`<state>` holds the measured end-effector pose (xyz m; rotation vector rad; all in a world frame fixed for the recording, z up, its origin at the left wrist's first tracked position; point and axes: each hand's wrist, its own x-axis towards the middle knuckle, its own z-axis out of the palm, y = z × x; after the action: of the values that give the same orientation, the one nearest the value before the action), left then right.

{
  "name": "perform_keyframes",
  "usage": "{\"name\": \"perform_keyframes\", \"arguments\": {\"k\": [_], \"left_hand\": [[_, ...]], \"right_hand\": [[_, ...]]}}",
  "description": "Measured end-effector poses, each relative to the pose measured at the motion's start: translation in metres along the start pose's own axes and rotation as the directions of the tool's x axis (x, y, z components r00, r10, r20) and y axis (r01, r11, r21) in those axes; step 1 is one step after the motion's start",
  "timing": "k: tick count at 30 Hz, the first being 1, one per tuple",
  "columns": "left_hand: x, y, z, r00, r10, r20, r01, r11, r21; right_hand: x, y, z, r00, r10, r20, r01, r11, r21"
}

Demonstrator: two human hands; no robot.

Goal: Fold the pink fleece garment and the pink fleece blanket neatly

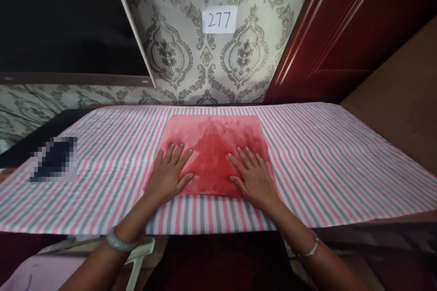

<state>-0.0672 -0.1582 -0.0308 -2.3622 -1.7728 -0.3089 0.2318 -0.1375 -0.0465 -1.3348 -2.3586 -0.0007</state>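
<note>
A red, plush-looking cloth point(211, 159), roughly square, lies flat on a striped tablecloth point(307, 168). Darker and lighter patches show across its surface. My left hand point(170, 170) rests on the cloth's left side, palm down with fingers spread. On its right side lies my right hand point(254, 175), also flat, fingers apart. Neither hand grips anything. Whether the cloth is folded or in one layer I cannot tell.
A blurred-out dark object point(54, 159) lies at the left of the table. Behind stand a patterned wall with a paper marked 277 point(219, 19), a dark screen point(68, 18) at left and a red door panel point(317, 32) at right.
</note>
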Motion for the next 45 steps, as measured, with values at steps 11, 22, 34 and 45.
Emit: {"name": "perform_keyframes", "arguments": {"k": [11, 22, 34, 45], "left_hand": [[-0.034, -0.022, -0.007, 0.977, 0.195, -0.087, -0.195, 0.981, 0.008], [-0.062, -0.046, -0.008, 0.968, 0.174, -0.180, -0.174, 0.985, 0.013], [-0.028, -0.043, -0.090, 0.879, 0.072, -0.471, -0.133, 0.986, -0.099], [0.057, -0.037, -0.208, 0.712, -0.415, -0.567, -0.078, 0.755, -0.651]], "right_hand": [[-0.033, 0.015, -0.017, 0.983, -0.178, -0.040, 0.179, 0.984, 0.023], [-0.061, 0.035, -0.009, 0.980, -0.146, -0.133, 0.162, 0.980, 0.113], [-0.014, 0.042, -0.088, 0.932, -0.012, -0.361, 0.096, 0.972, 0.215], [0.074, 0.050, -0.204, 0.815, 0.364, -0.451, 0.038, 0.743, 0.668]]}}
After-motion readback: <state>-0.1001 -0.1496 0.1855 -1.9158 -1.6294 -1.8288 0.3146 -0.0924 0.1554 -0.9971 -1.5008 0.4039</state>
